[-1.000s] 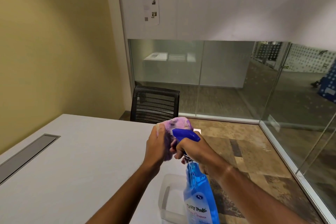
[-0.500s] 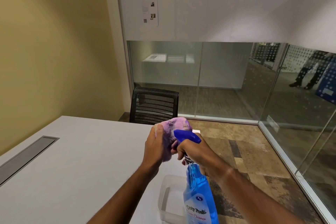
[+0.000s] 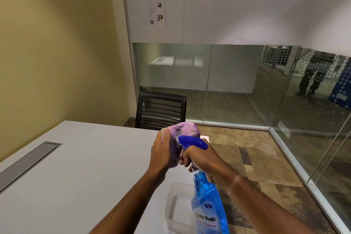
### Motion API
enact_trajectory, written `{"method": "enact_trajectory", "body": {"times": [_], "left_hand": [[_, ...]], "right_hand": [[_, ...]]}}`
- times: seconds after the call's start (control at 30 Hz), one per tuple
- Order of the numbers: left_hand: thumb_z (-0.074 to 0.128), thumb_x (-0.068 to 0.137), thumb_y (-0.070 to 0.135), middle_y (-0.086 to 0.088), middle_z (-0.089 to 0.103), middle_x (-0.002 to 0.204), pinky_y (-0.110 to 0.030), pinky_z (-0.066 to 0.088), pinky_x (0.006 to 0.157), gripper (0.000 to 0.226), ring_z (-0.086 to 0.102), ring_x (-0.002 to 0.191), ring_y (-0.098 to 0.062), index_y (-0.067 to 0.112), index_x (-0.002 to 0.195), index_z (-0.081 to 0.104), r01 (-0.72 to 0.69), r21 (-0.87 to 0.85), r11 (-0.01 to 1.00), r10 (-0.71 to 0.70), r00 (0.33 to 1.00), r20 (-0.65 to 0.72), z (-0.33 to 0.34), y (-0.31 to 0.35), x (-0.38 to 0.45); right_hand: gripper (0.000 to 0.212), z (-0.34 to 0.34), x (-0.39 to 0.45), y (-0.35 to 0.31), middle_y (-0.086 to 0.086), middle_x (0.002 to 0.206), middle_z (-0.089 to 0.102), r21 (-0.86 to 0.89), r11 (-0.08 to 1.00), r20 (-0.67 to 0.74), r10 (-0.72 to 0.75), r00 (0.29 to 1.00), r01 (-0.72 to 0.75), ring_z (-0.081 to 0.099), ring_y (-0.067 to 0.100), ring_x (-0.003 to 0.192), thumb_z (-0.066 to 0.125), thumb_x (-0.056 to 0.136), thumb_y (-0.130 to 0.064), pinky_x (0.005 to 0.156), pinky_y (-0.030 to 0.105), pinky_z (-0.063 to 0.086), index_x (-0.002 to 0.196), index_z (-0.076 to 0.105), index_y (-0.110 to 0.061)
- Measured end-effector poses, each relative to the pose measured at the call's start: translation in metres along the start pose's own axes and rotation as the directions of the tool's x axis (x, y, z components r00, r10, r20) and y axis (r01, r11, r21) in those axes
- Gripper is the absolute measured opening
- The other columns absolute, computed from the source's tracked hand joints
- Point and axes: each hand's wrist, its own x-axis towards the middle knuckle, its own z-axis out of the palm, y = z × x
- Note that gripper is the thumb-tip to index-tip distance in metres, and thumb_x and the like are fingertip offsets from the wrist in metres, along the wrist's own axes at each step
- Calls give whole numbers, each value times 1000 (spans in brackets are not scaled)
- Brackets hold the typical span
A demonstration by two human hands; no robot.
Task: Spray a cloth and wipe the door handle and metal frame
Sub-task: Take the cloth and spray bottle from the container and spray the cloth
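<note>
The left hand is closed around a bunched purple cloth, holding it up at chest height so its face meets the nozzle. The right hand is wrapped tight round the neck of a blue spray bottle, fingers curled on the trigger, and the nozzle sits just beside the cloth, nearly touching it, which looks meant to keep the cleaner on the fabric instead of in the air. This reads as the spraying step; no wiping has begun. Below the right hand a clear plastic tub rests on the white table, under the bottle. Beyond the hands stands a black mesh chair, with glass walls behind and to the right. No door handle can be made out, so the person will likely need to turn and step round the table.
</note>
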Motion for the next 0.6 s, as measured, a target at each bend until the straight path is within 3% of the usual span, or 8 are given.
{"method": "enact_trajectory", "body": {"times": [0.1,0.2,0.23,0.33,0.37,0.43,0.5,0.6], "left_hand": [[35,104,46,0,67,101,-8,48,53,34,66,79,-8,22,116,56,-54,136,989,59,998,-29,-1,8,-5],[52,101,30,-6,62,106,1,43,60,34,56,68,-3,12,130,52,-89,319,943,70,995,71,-3,13,-5],[53,101,24,-6,59,106,3,43,65,38,56,73,-3,7,135,48,-75,358,931,56,997,62,-3,13,-2],[60,97,26,-12,62,118,-23,53,92,42,63,104,-20,11,135,48,-133,486,864,92,990,109,-7,16,0],[61,96,26,-12,64,118,-27,55,90,36,63,105,-21,16,129,51,-145,457,877,118,989,87,-8,14,0],[53,100,33,-4,68,115,-22,56,76,18,67,98,-16,28,118,57,-105,222,969,105,994,13,-11,19,-8],[47,101,43,3,70,113,-28,57,77,24,69,99,-14,31,117,60,-90,100,991,92,996,-14,-13,22,-11],[61,95,26,-15,59,131,-47,49,104,46,58,120,-29,12,138,48,-81,277,957,69,996,53,-12,27,-15]], "right_hand": [[16,-2,1,-1,1,57,63,29,999,-30,32,999,-32,59,14,56,57,42,-12,50,25,48,57,62,-10],[17,-7,0,-2,2,62,70,53,998,-6,21,1000,-21,61,10,56,56,52,-2,52,25,51,50,66,-15],[20,-10,1,-2,1,62,70,55,998,-14,19,1000,-18,61,8,53,56,53,0,51,25,51,50,67,-17],[23,-15,3,1,-3,54,66,58,998,-62,22,998,-19,57,6,47,57,55,2,48,23,49,50,67,-18],[24,-17,3,2,-5,52,64,54,998,-77,20,997,-15,56,7,48,56,55,2,48,23,49,50,68,-18],[28,-21,5,1,-7,47,61,46,999,-105,19,994,-14,55,9,50,56,56,3,48,23,50,48,68,-21],[30,-25,7,2,-7,47,61,51,999,-130,24,991,-17,57,11,53,57,55,2,48,23,51,47,67,-24],[18,-27,12,4,1,62,70,48,999,-148,29,989,-22,62,16,65,56,49,-5,53,26,54,49,67,-18]]}}
